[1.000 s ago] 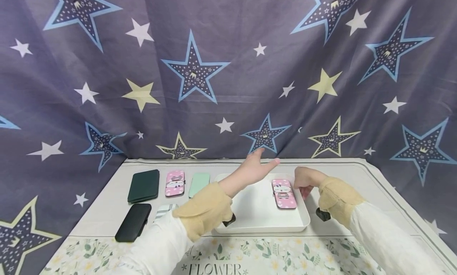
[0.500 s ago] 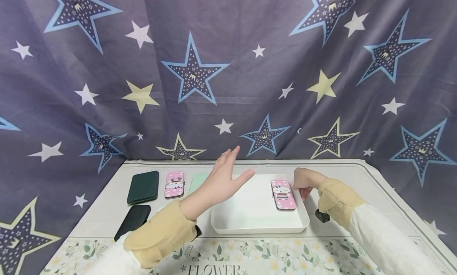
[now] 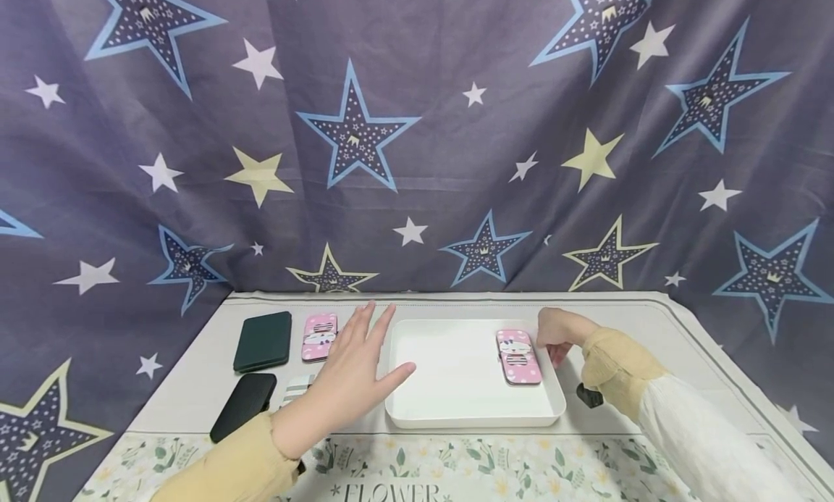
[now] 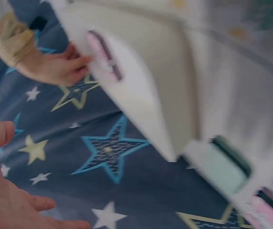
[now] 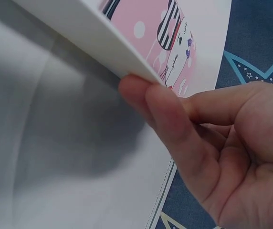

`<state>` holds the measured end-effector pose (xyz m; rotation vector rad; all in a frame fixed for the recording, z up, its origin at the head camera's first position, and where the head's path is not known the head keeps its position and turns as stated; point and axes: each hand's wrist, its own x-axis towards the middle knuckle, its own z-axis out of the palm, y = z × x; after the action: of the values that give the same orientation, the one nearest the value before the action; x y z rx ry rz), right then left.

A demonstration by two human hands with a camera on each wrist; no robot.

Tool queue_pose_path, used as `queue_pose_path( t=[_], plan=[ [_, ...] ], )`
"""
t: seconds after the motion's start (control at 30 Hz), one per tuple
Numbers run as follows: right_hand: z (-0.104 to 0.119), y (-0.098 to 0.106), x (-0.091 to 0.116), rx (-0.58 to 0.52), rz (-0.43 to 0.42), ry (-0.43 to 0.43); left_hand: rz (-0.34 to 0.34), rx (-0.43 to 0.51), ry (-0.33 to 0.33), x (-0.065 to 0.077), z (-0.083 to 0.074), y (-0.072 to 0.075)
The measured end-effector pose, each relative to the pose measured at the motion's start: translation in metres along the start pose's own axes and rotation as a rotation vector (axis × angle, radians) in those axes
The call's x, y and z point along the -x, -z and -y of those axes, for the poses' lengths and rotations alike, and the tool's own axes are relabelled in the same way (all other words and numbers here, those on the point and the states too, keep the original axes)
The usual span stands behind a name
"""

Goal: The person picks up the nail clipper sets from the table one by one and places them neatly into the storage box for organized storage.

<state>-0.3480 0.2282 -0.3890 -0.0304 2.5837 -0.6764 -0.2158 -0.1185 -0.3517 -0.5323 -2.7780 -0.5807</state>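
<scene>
My left hand hovers with fingers spread left of the white tray, holding nothing. It hides the mint-green case, which shows in the left wrist view, and partly covers a striped case. Just beyond its fingers lies a pink cat-print case. My right hand pinches the right wall of the tray between thumb and fingers. Inside the tray, close to that wall, another pink cat-print case lies flat.
At the table's left lie a dark green case and, nearer, a black case. A floral cloth strip with lettering runs along the front. Behind the table hangs a star-print curtain.
My left hand has moved left and nearer, from above the tray to over the cases beside it. The black case is uncovered again. My right hand stays at the tray wall.
</scene>
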Motion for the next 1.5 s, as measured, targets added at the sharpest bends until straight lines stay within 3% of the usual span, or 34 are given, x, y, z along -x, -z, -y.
queue_pose_path(
  t=[0.17, 0.4, 0.7, 1.2, 1.5],
  plan=[
    [-0.001, 0.0, 0.0, -0.015, -0.004, 0.012, 0.032, -0.064, 0.045, 0.016, 0.028, -0.006],
    [-0.001, -0.001, 0.001, -0.031, -0.006, 0.01, -0.002, -0.13, 0.084, 0.032, 0.058, -0.006],
    [0.001, 0.0, 0.004, -0.029, -0.014, 0.007, 0.04, -0.164, 0.138, 0.042, 0.094, -0.021],
    [0.0, 0.0, 0.002, -0.018, -0.021, -0.003, 0.326, -0.101, 0.255, 0.038, 0.11, -0.032],
    [-0.001, 0.001, 0.0, 0.001, -0.004, -0.014, 0.395, -0.133, 0.258, 0.032, 0.115, -0.026]
  ],
)
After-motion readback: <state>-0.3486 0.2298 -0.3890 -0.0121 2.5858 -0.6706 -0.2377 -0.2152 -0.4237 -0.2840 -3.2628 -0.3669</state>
